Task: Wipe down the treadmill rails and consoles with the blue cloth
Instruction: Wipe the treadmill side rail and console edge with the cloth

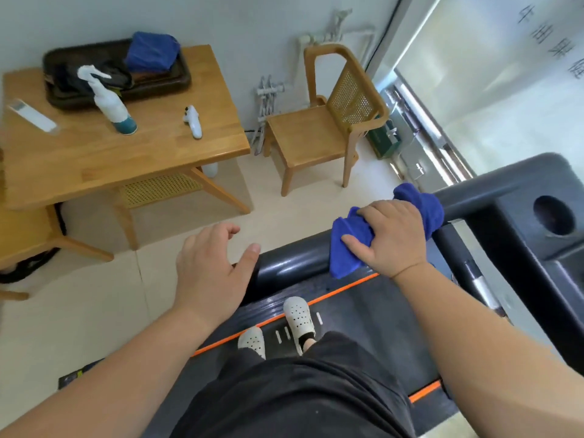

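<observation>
The right hand is clenched on the crumpled blue terry cloth and presses it down on the round black padded rail of the treadmill, at about 3 o'clock from the middle of the view. The cloth wraps over the rail and one end of it sticks out behind the hand toward 1 o'clock. The left hand is released, with fingers spread; its thumb lies against the end of the same rail, at about 7 o'clock from the cloth, but it grips nothing. The dark grey plastic console with a round cup hole is at 3 o'clock, near the right edge. Two white perforated clogs stand on the black belt with orange edge stripes. On the light wooden table at 10 o'clock stands a white spray bottle with a teal base.
</observation>
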